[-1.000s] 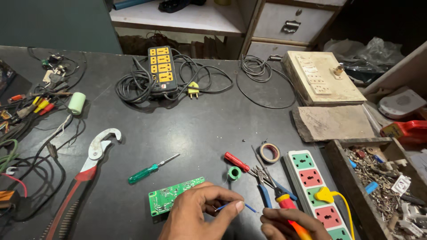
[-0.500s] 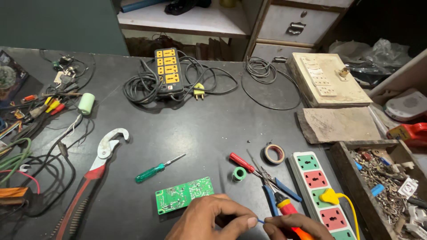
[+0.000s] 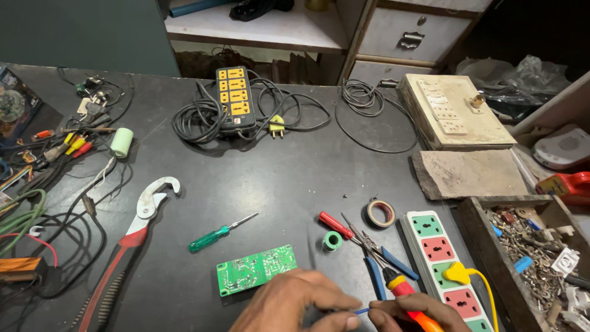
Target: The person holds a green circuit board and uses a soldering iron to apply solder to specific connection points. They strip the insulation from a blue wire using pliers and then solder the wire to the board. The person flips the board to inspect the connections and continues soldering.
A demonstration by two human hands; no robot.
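At the bottom edge of the head view, my left hand [image 3: 295,304] pinches a thin blue wire [image 3: 362,310] between thumb and fingers. My right hand [image 3: 418,310] meets it from the right and grips a tool with a red, yellow and orange handle [image 3: 409,301], likely a soldering iron; its tip is hidden. A green circuit board [image 3: 256,269] lies just left of my left hand. Blue-handled pliers [image 3: 381,258] and a red-handled screwdriver [image 3: 335,225] lie just beyond my fingers.
A white power strip with coloured sockets [image 3: 445,261] holds a yellow plug [image 3: 456,272]. Nearby lie a green screwdriver [image 3: 212,237], red wrench [image 3: 126,246], tape roll [image 3: 381,213], green spool [image 3: 332,241], black extension board [image 3: 234,98], wooden parts box [image 3: 541,258] and wire tangle [image 3: 43,184].
The view has tilted, so my hands sit lower in the frame. My hands have drawn together around the blue wire and the tool.
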